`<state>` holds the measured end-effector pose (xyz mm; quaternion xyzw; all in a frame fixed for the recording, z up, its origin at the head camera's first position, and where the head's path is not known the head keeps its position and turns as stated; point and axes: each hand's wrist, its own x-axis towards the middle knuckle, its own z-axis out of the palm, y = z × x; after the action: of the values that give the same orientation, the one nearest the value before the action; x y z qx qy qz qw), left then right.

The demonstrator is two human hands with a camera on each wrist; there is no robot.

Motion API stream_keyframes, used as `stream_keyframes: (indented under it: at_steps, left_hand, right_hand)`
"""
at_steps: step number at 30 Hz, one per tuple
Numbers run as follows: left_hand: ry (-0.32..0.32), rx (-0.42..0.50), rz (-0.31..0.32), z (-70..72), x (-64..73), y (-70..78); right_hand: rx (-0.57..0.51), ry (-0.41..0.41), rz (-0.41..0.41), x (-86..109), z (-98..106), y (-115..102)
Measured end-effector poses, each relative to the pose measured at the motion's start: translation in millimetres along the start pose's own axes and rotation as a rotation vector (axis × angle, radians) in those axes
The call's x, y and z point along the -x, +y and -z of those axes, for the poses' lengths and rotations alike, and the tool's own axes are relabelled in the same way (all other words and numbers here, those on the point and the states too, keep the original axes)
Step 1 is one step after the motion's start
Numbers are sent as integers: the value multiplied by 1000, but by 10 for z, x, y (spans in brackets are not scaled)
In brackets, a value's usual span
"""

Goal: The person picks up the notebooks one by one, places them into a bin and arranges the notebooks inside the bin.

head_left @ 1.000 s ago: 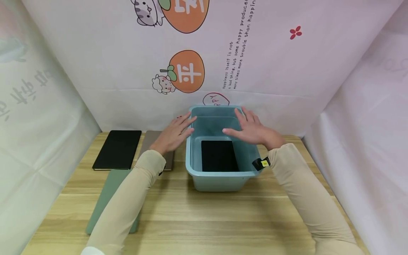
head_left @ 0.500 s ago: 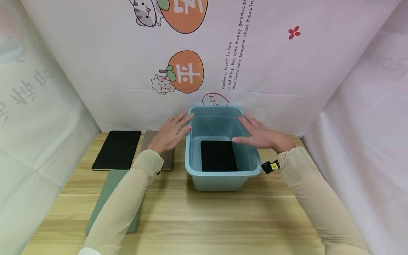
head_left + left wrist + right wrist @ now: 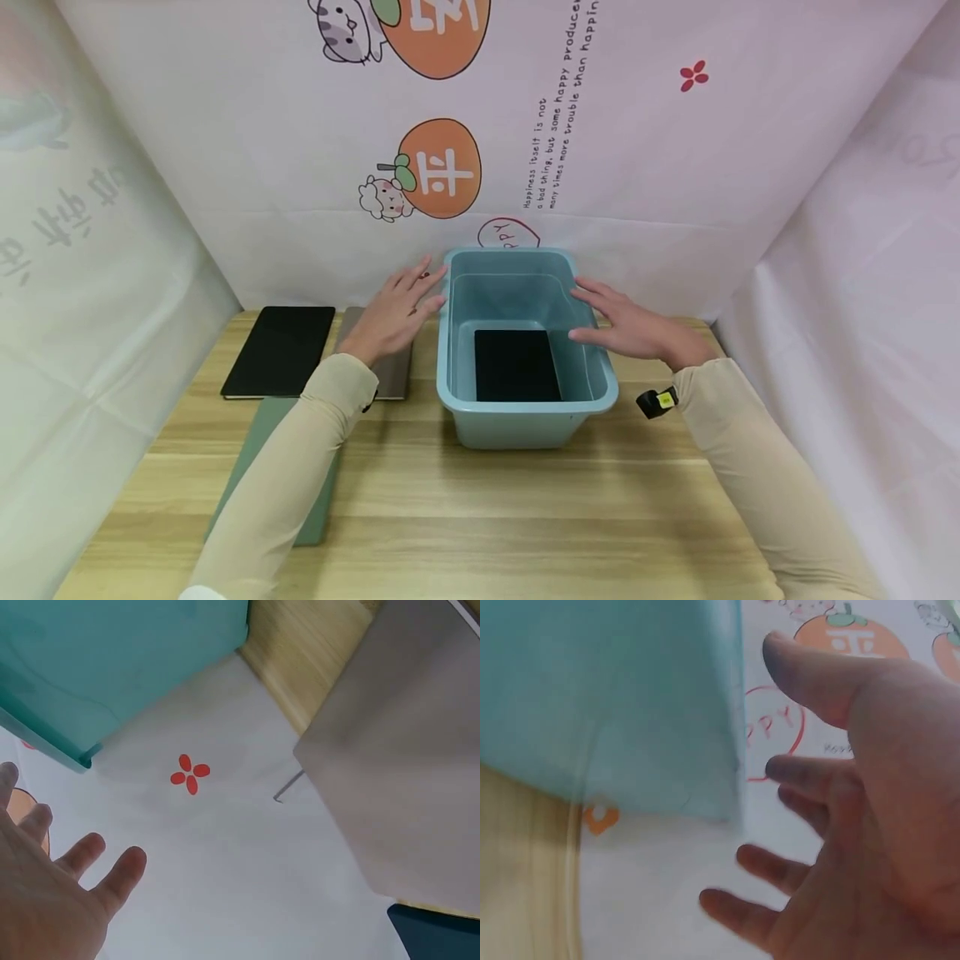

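A blue plastic bin (image 3: 528,408) stands on the wooden table with a black notebook (image 3: 516,365) lying flat on its floor. My left hand (image 3: 393,315), fingers spread, is beside the bin's left rim and over a grey-brown notebook (image 3: 393,377). In the left wrist view the left hand (image 3: 56,892) holds nothing, and the bin (image 3: 120,667) is above it. My right hand (image 3: 633,327) has its fingers extended at the bin's right rim, thumb over the edge. The right wrist view shows that hand (image 3: 840,802) with nothing in it, next to the bin's wall (image 3: 615,712).
Another black notebook (image 3: 281,350) lies at the table's back left. Nearer, a green notebook (image 3: 258,437) is partly hidden under the left forearm. A printed white cloth (image 3: 622,167) rises behind the table (image 3: 495,525), and white cloth flanks both sides.
The right hand has drawn outward to the right, from over the bin's interior to its rim. My left hand has shifted slightly left, away from the bin. The bin and notebooks stay put.
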<state>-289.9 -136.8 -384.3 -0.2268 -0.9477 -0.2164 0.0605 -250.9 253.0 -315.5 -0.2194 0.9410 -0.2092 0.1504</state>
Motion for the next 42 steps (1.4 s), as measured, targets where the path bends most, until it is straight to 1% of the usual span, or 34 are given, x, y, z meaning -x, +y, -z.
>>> stream_keyframes:
  at_steps: [7,10,14,17,20,23,27,31,36,39,42]
  left_hand:
    - [9,16,16,30,61,-18]
    - [18,3,26,56,78,-17]
    - [34,-47,48,81,91,-27]
    - [39,-78,75,92,109,-42]
    - [41,-89,98,116,137,-60]
    - [58,-123,122,151,163,-99]
    - [81,-173,138,194,185,-155]
    - [82,-192,155,240,201,-171]
    - [76,-206,187,283,264,-179]
    - [80,-215,192,296,285,-175]
    - [95,-220,195,304,317,-191]
  right_hand:
    - [-78,84,36,54,-91,204]
    - [-121,99,58,70,-135,275]
    - [-175,105,78,68,-188,349]
    - [-191,111,77,58,-220,387]
    - [-208,108,63,51,-249,425]
    - [-233,104,55,37,-280,471]
    - [-289,108,66,25,-317,543]
    - [-360,117,80,18,-344,609]
    - [-453,104,96,7,-388,632]
    - [-499,104,96,20,-416,661]
    - [-523,106,92,14,-441,681]
